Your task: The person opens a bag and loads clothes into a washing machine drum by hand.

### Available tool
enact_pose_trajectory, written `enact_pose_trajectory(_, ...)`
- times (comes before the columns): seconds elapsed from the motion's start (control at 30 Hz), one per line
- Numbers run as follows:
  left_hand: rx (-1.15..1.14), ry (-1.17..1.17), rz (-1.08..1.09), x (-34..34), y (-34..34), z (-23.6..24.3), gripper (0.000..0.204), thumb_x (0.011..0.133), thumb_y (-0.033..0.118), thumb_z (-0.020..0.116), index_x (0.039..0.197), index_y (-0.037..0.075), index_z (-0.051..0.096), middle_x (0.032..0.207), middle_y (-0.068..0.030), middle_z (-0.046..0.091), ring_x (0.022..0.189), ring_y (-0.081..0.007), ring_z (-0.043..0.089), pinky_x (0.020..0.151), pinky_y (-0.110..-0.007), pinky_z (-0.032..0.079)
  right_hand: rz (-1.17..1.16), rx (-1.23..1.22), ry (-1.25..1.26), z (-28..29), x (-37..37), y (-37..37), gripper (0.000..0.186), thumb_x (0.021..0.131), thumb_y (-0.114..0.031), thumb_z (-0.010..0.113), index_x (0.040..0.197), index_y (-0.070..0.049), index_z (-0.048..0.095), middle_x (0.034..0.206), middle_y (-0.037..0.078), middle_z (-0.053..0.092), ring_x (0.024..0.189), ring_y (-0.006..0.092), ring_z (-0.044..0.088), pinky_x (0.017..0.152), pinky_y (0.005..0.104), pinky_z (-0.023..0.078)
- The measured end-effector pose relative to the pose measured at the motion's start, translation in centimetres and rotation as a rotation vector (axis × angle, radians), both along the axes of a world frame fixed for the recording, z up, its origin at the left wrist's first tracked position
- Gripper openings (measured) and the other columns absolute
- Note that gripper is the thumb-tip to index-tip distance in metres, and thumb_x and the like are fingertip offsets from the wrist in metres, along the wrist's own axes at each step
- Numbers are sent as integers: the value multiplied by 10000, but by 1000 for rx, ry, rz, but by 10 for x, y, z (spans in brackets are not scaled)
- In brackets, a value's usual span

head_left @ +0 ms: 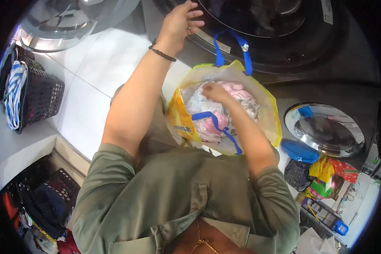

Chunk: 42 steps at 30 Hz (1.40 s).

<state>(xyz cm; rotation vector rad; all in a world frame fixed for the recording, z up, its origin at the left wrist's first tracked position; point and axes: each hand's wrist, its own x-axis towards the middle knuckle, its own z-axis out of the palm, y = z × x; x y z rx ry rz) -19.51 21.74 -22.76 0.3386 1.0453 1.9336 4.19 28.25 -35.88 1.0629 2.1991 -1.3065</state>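
Note:
My left hand (pixel 186 22) is raised at the top, open with its fingers apart and holding nothing. It is in front of the dark front-loading machine (pixel 262 51), near its round door; whether it touches the machine I cannot tell. My right hand (pixel 216 92) is down inside a large yellow shopping bag (pixel 277 114) with blue strap handles (pixel 218 53). Its fingers are curled closed against the light-coloured clothes (pixel 194 96); what they pinch is hidden. Pink and patterned clothes (pixel 235 89) fill the bag's lower part.
A clear round machine door (pixel 55 29) hangs at the upper left. Dark laundry baskets (pixel 46 95) with clothes stand on the left, over white floor tiles (pixel 86 99). On the right are a chrome-rimmed round door (pixel 324 129), a blue pouch (pixel 299 151) and coloured packets (pixel 321 169).

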Motion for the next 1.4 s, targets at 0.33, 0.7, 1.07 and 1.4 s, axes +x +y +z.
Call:
enact_pose_trajectory(0.33,-88,166,26,1,-4,2,420,957,386,520,1227,67,562,1116,-80,642,835,-164,638,732,-286,453,397,261,-181,-55,-18,-78,544,802,-303,654,1314,-148,558,1340,232,500,948,297,663,790,435,539)
enact_pose_trajectory(0.7,-1,31,93,-6,-4,9,272,974,324,541,1139,114,588,950,-8,639,746,-130,609,648,-248,469,-880,-20,1485,172,-32,93,353,961,-122,531,1271,6,420,1029,141,624,971,265,624,845,403,476)
enact_pose_trajectory(1.07,0,38,30,-5,-7,9,339,984,359,518,1197,98,562,1018,-20,630,786,-140,614,668,-264,478,261,582,-277,-44,106,-45,380,794,-320,705,1076,-68,663,1054,167,687,1003,348,649,861,443,526)
enact_pose_trajectory(1.4,25,33,-8,-3,-3,6,337,981,366,520,1187,103,565,1015,-26,631,799,-152,616,685,-277,472,146,106,117,97,50,21,423,756,-260,719,1084,1,662,958,123,696,911,237,649,854,348,490)
